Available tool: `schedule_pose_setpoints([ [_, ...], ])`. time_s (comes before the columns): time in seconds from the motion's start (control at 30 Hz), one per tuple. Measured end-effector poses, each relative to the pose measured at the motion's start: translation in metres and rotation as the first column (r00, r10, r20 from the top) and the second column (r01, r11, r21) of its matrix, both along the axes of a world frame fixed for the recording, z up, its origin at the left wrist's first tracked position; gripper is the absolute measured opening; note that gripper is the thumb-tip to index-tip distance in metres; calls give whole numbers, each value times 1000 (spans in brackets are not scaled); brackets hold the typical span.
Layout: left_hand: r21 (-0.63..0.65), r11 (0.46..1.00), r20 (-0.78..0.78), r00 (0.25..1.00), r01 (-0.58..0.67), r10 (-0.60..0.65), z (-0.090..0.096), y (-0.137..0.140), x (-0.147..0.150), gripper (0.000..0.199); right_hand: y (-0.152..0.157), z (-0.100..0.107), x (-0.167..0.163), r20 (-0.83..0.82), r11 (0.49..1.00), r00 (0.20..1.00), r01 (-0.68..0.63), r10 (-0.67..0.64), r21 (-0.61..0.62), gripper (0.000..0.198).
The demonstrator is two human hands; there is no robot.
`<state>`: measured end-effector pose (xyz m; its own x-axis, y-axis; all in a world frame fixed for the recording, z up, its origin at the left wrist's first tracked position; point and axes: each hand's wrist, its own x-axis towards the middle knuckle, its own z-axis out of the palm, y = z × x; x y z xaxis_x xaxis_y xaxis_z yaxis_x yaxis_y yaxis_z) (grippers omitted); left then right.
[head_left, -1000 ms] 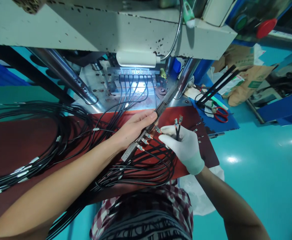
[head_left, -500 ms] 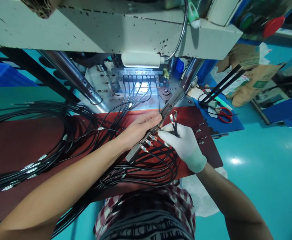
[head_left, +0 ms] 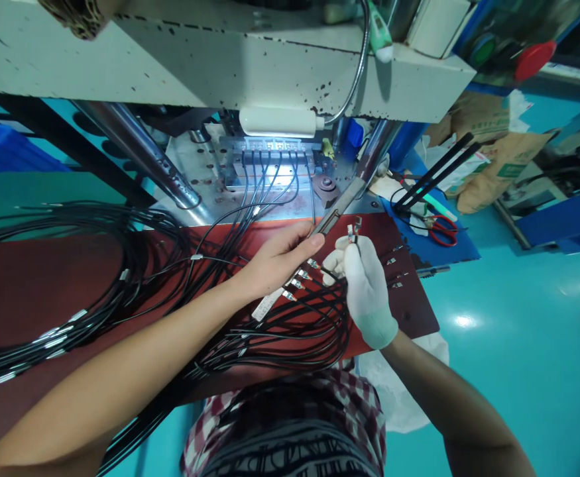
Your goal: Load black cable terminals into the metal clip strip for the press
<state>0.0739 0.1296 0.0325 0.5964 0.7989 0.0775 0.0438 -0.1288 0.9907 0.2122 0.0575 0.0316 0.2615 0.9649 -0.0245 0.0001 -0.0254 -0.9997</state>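
My bare left hand (head_left: 284,257) is closed around a long metal bar fixture (head_left: 338,213) that slants from lower left to upper right. Several black cables with metal terminals (head_left: 297,283) sit along the fixture's lower part, just below that hand. In a white glove, my right hand (head_left: 364,281) pinches black cables whose metal terminals (head_left: 353,230) stick up above the thumb. Its other fingers curl near the fixture's right side. Looped black cables (head_left: 294,338) lie below the fixture on the red-brown work surface (head_left: 394,311).
Behind, a lit metal block (head_left: 274,172) has several cables running into it, under a white lamp (head_left: 280,122) and the press's beam (head_left: 290,73). Coiled cables (head_left: 56,338) lie at left. Red-handled scissors (head_left: 443,230) and black rods (head_left: 436,172) are on the blue surface at right.
My right hand has turned more upright and shifted slightly, with the cable ends still between thumb and fingers. My left hand keeps its hold on the fixture.
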Motion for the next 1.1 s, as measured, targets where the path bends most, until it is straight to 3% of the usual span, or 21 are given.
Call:
schedule_pose_setpoints([
  [0.1, -126, 992, 44, 999, 6, 0, 2, 2, -2, 37, 1, 3, 6, 74, 1000, 997, 9, -10, 10, 20],
  [0.23, -297, 954, 106, 994, 48, -17, 5, 3, -3, 34, 3, 8, 15, 115, 996, 993, -9, 19, -87, 17],
  [0.4, -355, 930, 151, 988, 98, -47, 3, 4, -4, 35, 2, 13, 16, 277, 993, 960, 73, -46, -88, 22],
  [0.47, -385, 915, 171, 984, 118, -56, 1, 4, -4, 36, 2, 16, 16, 376, 998, 927, 11, 16, -68, 27],
  [0.57, -425, 894, 195, 979, 139, -60, 0, 3, -4, 37, 4, 22, 17, 423, 976, 880, -191, 217, -103, 36],
  [0.67, -428, 890, 205, 976, 155, -71, -2, 2, -5, 36, 11, 25, 19, 300, 920, 870, -359, 391, -157, 37],
  [0.73, -423, 891, 191, 977, 165, -91, -2, 1, -7, 34, 14, 26, 20, 210, 895, 873, -409, 440, -175, 34],
  [0.83, -355, 912, 147, 976, 205, -162, 0, 2, -8, 32, 17, 27, 22, 157, 870, 862, -452, 483, -195, 32],
  [0.93, -117, 972, 21, 979, 202, -201, 2, 3, -8, 30, 17, 25, 23, 182, 855, 839, -479, 513, -198, 30],
  [1.0, 44, 983, -83, 981, 177, -173, 2, 3, -6, 31, 16, 24, 23, 218, 859, 834, -470, 507, -202, 30],
  [1.1, 96, 979, -141, 976, 178, -164, 0, 4, -4, 32, 13, 19, 23, 337, 878, 812, -426, 477, -216, 32],
])
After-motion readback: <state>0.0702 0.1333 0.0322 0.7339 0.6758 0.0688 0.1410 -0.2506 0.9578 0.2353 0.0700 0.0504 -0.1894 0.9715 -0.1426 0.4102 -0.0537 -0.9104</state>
